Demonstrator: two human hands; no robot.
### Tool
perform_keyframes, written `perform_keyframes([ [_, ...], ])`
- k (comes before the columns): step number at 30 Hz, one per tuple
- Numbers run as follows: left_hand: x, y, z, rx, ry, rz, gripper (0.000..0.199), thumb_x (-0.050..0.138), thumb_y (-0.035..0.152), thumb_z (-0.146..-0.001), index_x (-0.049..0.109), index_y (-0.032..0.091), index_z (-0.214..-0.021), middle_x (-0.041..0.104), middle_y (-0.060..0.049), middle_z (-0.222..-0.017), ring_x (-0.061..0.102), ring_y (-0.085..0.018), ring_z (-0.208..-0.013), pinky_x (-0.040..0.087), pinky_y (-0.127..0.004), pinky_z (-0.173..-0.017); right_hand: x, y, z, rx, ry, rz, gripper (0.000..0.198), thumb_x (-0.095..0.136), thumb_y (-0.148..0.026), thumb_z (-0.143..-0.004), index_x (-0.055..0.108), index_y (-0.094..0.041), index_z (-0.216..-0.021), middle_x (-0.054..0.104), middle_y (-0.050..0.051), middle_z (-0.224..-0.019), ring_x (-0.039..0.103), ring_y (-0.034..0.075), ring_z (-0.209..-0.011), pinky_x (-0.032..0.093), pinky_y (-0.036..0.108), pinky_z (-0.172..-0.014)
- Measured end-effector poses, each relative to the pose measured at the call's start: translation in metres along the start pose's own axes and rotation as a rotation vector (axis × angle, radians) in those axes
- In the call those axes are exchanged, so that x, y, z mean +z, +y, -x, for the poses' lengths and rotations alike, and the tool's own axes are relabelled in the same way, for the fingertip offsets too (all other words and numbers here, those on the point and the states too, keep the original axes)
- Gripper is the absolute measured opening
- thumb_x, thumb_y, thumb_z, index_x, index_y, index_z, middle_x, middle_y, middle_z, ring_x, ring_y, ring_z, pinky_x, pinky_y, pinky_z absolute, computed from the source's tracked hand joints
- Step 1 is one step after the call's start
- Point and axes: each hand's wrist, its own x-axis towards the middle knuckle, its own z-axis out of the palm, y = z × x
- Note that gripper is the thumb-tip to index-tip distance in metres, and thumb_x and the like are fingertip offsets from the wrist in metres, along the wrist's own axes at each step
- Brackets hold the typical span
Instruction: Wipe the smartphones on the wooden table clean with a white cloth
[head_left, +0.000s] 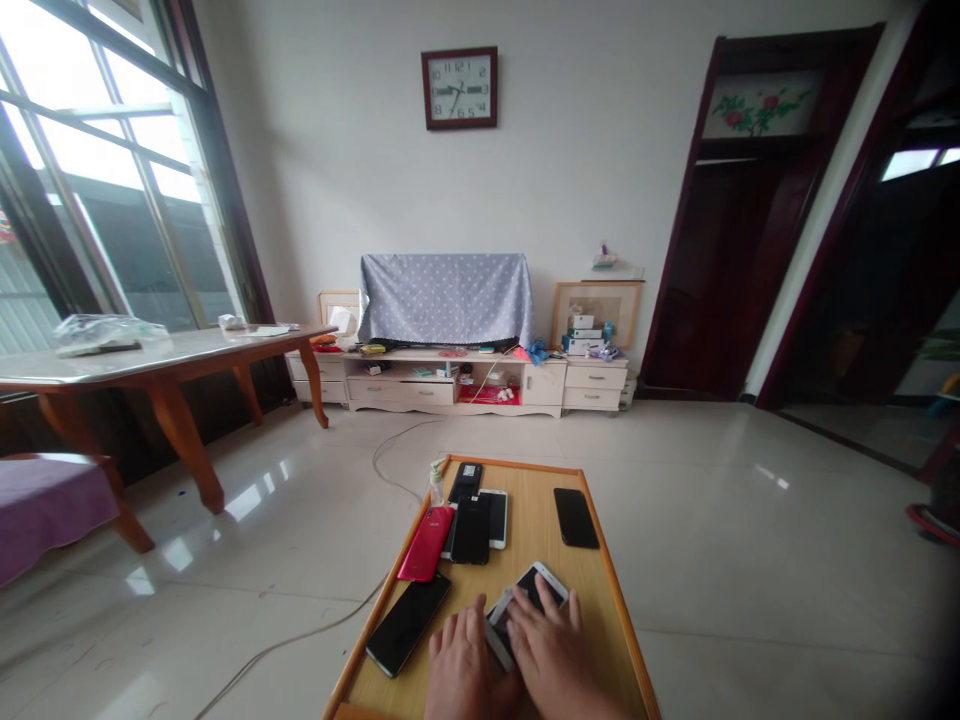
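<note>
A white-framed smartphone (553,574) lies slanted on the small wooden table (525,500). My right hand (551,645) rests over its screen with fingers stretched and spread. Under those fingers is a pale grey piece (498,612), too covered to name. My left hand (459,660) is at the phone's lower left end, fingers close together and curved around that end; its thumb is mostly hidden. Left of my hands lies a dark phone (409,625). Beyond it are a red phone (427,543), a black phone (471,530) overlapping a white phone (499,520), and another black phone (466,482).
A separate black phone (576,517) lies near the table's right edge. A clear pump bottle (436,485) stands at the far left corner. A cable (300,637) runs over the floor on the left. A low cabinet (544,385) stands against the wall.
</note>
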Motion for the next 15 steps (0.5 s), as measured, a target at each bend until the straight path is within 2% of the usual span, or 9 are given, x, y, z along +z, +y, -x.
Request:
perform_keyframes([
  [2, -0.002, 0.004, 0.000, -0.011, 0.004, -0.005, 0.074, 0.060, 0.041, -0.075, 0.047, 0.017, -0.144, 0.061, -0.013, -0.134, 0.052, -0.029, -0.124, 0.033, -0.040, -0.104, -0.006, 0.013, -0.010, 0.132, 0.055, 0.054, 0.051, 0.021, -0.047, -0.104, 0.054, -0.037, -0.142, 0.047, -0.001, -0.152, 0.021, 0.034, -0.150, 0.005, 0.072, -0.115],
  [4, -0.003, 0.006, -0.001, -0.014, -0.012, -0.007, 0.079, 0.062, 0.042, -0.072, 0.046, 0.016, -0.145, 0.061, -0.014, -0.134, 0.052, -0.031, -0.124, 0.033, -0.040, -0.104, -0.008, 0.017, -0.016, 0.187, 0.067, 0.072, 0.053, 0.020, -0.049, -0.104, 0.055, -0.035, -0.142, 0.046, 0.000, -0.153, 0.019, 0.036, -0.150, 0.005, 0.074, -0.114],
  [6, -0.003, 0.005, -0.002, -0.014, -0.039, -0.009, 0.079, 0.061, 0.040, -0.072, 0.045, 0.016, -0.145, 0.060, -0.014, -0.137, 0.051, -0.031, -0.125, 0.034, -0.040, -0.104, -0.007, 0.011, -0.015, 0.115, 0.034, 0.036, 0.050, 0.021, -0.047, -0.104, 0.055, -0.038, -0.141, 0.047, -0.001, -0.152, 0.022, 0.035, -0.149, 0.004, 0.073, -0.115],
  [9, -0.002, 0.001, -0.002, -0.008, -0.059, -0.013, 0.068, 0.052, 0.032, -0.081, 0.044, 0.017, -0.146, 0.057, -0.013, -0.143, 0.052, -0.027, -0.125, 0.035, -0.038, -0.102, -0.002, -0.008, -0.005, -0.117, -0.095, -0.068, 0.043, 0.032, -0.042, -0.103, 0.051, -0.045, -0.141, 0.049, -0.005, -0.150, 0.026, 0.032, -0.148, 0.002, 0.071, -0.115],
  [11, -0.002, -0.001, -0.002, -0.001, -0.044, -0.012, 0.064, 0.048, 0.028, -0.083, 0.044, 0.018, -0.146, 0.055, -0.011, -0.145, 0.053, -0.026, -0.124, 0.036, -0.037, -0.101, 0.000, -0.014, -0.002, -0.201, -0.129, -0.102, 0.042, 0.036, -0.039, -0.102, 0.049, -0.048, -0.142, 0.050, -0.007, -0.149, 0.026, 0.031, -0.149, 0.000, 0.071, -0.115],
  [13, -0.003, 0.000, -0.001, 0.009, -0.028, -0.004, 0.066, 0.052, 0.033, -0.082, 0.045, 0.016, -0.145, 0.056, -0.012, -0.144, 0.053, -0.027, -0.125, 0.036, -0.038, -0.102, -0.001, -0.009, -0.006, -0.149, -0.077, -0.078, 0.043, 0.034, -0.037, -0.102, 0.050, -0.046, -0.141, 0.051, -0.006, -0.149, 0.025, 0.030, -0.149, -0.001, 0.071, -0.116],
  [15, -0.004, 0.002, -0.001, 0.008, -0.020, 0.004, 0.075, 0.059, 0.039, -0.076, 0.045, 0.015, -0.145, 0.058, -0.014, -0.140, 0.052, -0.030, -0.126, 0.035, -0.040, -0.104, -0.004, 0.003, -0.016, -0.011, -0.006, -0.015, 0.044, 0.031, -0.037, -0.102, 0.054, -0.041, -0.140, 0.050, -0.004, -0.149, 0.024, 0.032, -0.149, 0.001, 0.071, -0.115],
])
